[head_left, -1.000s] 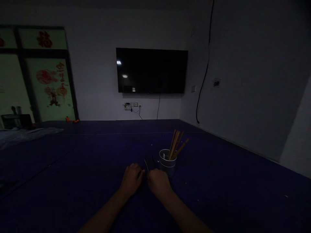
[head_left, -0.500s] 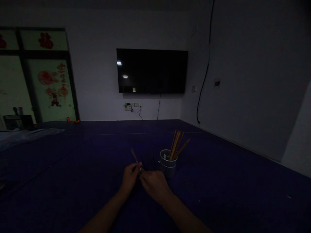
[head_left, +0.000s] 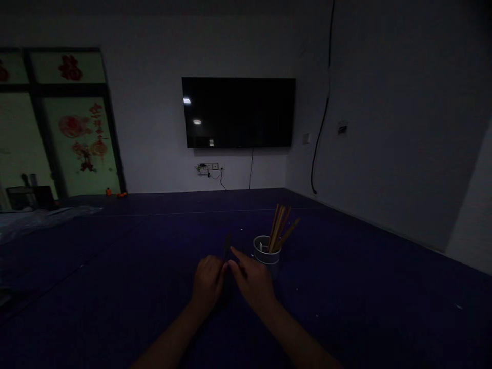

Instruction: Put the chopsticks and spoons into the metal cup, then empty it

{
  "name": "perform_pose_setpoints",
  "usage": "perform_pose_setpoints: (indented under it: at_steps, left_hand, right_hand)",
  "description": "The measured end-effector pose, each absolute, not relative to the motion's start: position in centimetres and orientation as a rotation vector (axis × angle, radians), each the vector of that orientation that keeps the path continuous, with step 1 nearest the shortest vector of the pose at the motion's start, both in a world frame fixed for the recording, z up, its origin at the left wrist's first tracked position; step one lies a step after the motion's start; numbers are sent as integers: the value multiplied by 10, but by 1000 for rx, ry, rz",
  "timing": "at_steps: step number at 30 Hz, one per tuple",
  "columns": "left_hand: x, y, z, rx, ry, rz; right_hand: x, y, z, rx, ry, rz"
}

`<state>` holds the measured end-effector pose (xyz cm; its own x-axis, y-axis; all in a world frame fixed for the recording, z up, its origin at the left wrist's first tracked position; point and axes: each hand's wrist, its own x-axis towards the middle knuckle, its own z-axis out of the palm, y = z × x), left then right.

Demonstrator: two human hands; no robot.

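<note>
My left hand point(head_left: 208, 281) is closed round the lower part of a slim tool with a flat blade point(head_left: 227, 241), which looks like a palette knife in the dim light. Its blade points up and away from me, and the handle is hidden in the fist. Close by on the right is my right hand point(head_left: 253, 283), its index finger stretched toward the blade and its thumb apart below. Whether that fingertip touches the blade I cannot tell. Just beyond the right hand stands a grey metal cup point(head_left: 266, 256) with several wooden sticks point(head_left: 279, 228) leaning in it.
Dark blue covering point(head_left: 154, 287) spreads over the wide surface, with small white scraps on it. Crumpled clear plastic point(head_left: 46, 218) lies at the far left, near small orange objects point(head_left: 121, 195). A television point(head_left: 240, 113) hangs on the back wall; a black cable point(head_left: 321, 128) runs down the right wall.
The blade has swung from leaning left to nearly upright. My left hand has turned into a fist round the tool, while my right hand has let go and straightened its index finger.
</note>
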<state>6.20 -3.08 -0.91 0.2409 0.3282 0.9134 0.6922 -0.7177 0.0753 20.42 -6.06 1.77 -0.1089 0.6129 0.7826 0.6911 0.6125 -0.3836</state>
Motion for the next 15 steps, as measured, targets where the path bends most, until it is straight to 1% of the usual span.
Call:
perform_pose_setpoints:
  at_steps: [4,7,10,15]
  left_hand:
    - [67,-35,-7,-2138,-721,-1312]
    - [68,-37,-7,-2175,-713,-1290]
    - [68,-37,-10,-2205,-813,-1285]
    - [70,-33,-11,-2330,-922,-1215]
  right_hand:
    - [202,-65,25,-948,-1681,-6]
    - [202,-68,30,-959,-1591,-57]
    - [213,-70,35,-954,-1389,-215]
    - [250,-64,45,-1019,-1018,-619]
